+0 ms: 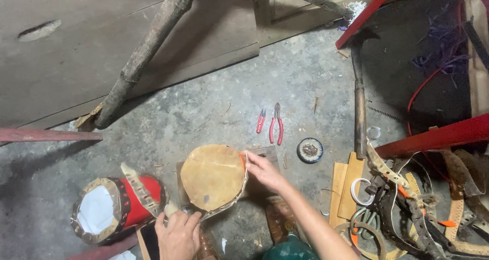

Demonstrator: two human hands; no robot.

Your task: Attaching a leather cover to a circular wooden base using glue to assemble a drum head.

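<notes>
A round tan hide-covered drum frame stands tilted on the concrete floor in front of me. My right hand grips its right rim, next to a small orange piece at the edge. My left hand is closed on the lower left rim, where a pale perforated strap runs up from the frame. A red cylinder drum with a white head and a hide rim lies on its side just left of the frame.
Red-handled pliers and a smaller red tool lie beyond the frame. A round tin of small nails sits to the right, beside wooden boards. Straps and rings pile at right. A rough branch leans at left.
</notes>
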